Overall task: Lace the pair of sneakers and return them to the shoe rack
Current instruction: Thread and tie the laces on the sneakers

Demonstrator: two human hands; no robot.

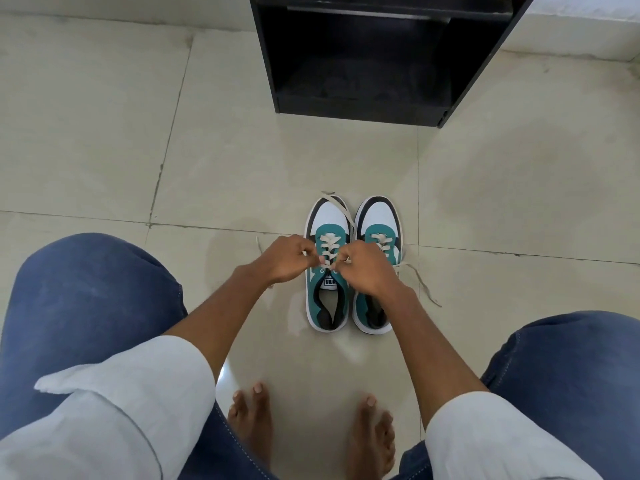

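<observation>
Two teal, white and black sneakers stand side by side on the floor, toes pointing away from me. The left sneaker (327, 296) has its cream lace (328, 244) crossed through several eyelets. My left hand (285, 259) and my right hand (369, 268) each pinch a strand of that lace over the shoe's upper eyelets. One loose end lies over the left sneaker's toe, another trails left of my left hand. The right sneaker (379, 220) is partly hidden by my right hand; its lace end (420, 284) trails on the tile to the right.
A black shoe rack (377, 109) stands on the floor beyond the sneakers, its lowest shelf open toward me. Beige floor tiles (242, 168) surround everything. My knees in blue jeans frame both sides, and my bare feet (311, 427) rest just behind the shoes.
</observation>
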